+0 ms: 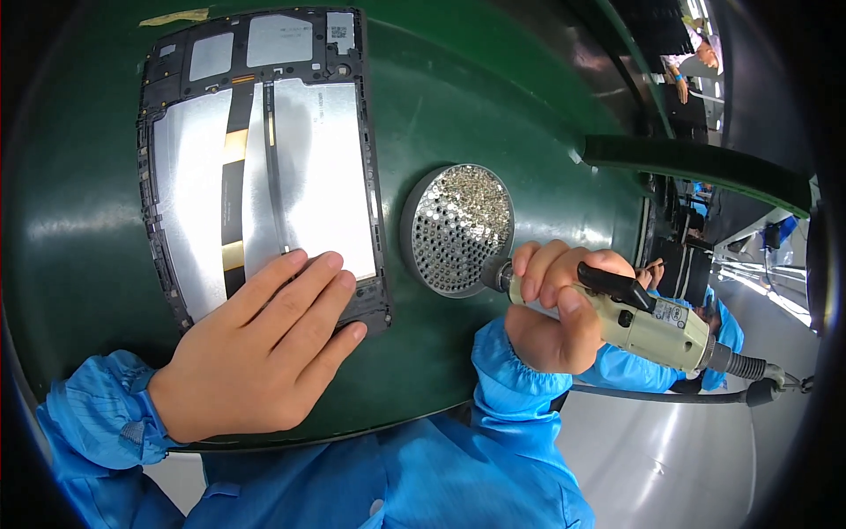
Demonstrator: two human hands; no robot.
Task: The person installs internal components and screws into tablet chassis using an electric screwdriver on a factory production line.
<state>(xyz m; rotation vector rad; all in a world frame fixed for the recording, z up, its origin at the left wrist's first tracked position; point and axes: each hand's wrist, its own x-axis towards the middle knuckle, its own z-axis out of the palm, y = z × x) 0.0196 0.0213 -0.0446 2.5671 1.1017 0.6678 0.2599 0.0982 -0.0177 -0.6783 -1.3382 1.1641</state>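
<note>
A tablet chassis [322, 167] with silver plates, a black frame and dark ribbon cables lies on the green table. My left hand [264, 344] rests flat on its near end, fingers stretched out and slightly apart, hiding that part. In my right hand [560, 304] is a pale green electric screwdriver [665, 333] with a black lever, my fingers wrapped round its front part. Its nose points left at the near right rim of a round grey screw tray [410, 242]. Small silver screws [476, 198] heap at the tray's far side; others sit in its holes. The screwdriver's tip is hard to make out.
The green table [546, 115] has a raised green bar [696, 163] at its right. A cable [784, 381] runs from the screwdriver's rear. A yellowish strip [174, 17] lies at the far left. Other people in blue sleeves [727, 331] are at the right, beyond the table.
</note>
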